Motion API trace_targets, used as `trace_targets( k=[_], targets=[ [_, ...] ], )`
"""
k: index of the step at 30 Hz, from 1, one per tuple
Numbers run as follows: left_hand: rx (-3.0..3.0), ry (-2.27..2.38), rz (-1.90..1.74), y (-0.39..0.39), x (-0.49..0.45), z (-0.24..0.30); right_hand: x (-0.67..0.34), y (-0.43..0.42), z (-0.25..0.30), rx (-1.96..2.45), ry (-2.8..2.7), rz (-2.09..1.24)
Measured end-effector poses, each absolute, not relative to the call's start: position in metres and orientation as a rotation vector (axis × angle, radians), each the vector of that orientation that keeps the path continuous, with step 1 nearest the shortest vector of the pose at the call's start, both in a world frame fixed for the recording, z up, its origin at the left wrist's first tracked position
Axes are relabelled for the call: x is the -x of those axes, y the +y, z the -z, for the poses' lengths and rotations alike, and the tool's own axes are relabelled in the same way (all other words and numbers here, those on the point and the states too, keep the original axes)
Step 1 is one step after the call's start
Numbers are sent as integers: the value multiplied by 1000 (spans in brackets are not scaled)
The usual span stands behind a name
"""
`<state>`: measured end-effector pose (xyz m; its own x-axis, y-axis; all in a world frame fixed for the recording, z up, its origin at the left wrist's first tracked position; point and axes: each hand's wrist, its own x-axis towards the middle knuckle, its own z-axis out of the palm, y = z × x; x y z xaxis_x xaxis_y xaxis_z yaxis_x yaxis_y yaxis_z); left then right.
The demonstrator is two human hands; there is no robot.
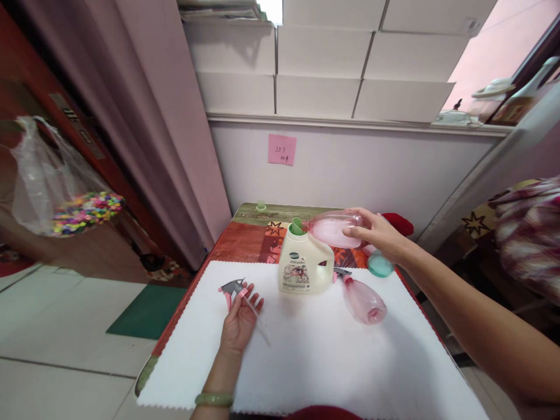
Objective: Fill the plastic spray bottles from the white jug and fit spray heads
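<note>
Pink bottle [333, 228], nearly horizontal, between right fingers [356, 233].

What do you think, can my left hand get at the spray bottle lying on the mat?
Probably yes: across the mat, nothing stands between your left hand and the spray bottle, with the jug farther back. But the hand's grip holds a spray head.

Pale wall [363, 160] bears a pink note [282, 150]; mauve curtain [144, 93] hangs beside a reddish-brown door [26, 76]; green mat [146, 313] lies on light floor tiles [56, 344] beside the surface [236, 240].
</note>
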<state>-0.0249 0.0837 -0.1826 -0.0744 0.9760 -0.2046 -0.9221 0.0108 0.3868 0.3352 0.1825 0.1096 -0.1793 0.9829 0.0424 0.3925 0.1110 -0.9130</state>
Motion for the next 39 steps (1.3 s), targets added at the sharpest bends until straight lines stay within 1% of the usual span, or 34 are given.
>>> trace_targets(
  k=[16,23,39],
  targets=[
    [-98,517,-1587,84,24,181,-336,184,-109,1348,-1698,-1026],
    [-121,543,-1571,84,24,178,-337,185,-111,1405,-1756,-932],
    [-119,543,-1569,85,23,177,-335,183,-119,1416,-1757,-992]
  ],
)
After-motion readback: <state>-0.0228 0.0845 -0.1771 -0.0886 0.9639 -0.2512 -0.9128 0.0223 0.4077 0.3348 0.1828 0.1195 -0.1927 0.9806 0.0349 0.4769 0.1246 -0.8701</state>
